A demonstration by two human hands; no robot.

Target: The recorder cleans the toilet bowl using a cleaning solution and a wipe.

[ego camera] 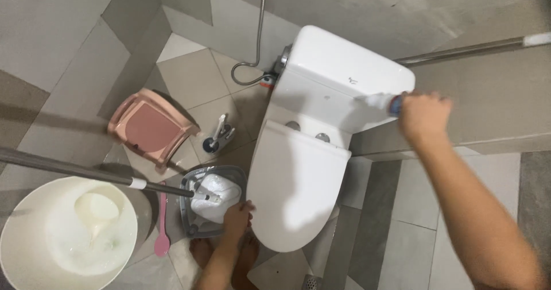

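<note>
A white toilet with its lid (295,181) closed and its tank (338,66) behind it fills the middle. My right hand (425,115) is over the tank's right side, shut on a blurred white-tipped, blue-necked tool (379,101), possibly a brush, whose tip is against the tank. My left hand (238,218) is low at the lid's left front edge, between the lid and a grey mop bucket (195,228). Its fingers are curled at the lid's rim; whether they grip it is unclear.
A mop with a white head (215,195) lies in the grey bucket, its handle (74,169) running left. A white basin (34,250) holds water and a scoop. A tipped pink stool (150,130), a toilet brush (218,135), a pink brush (162,227), a hose (259,31).
</note>
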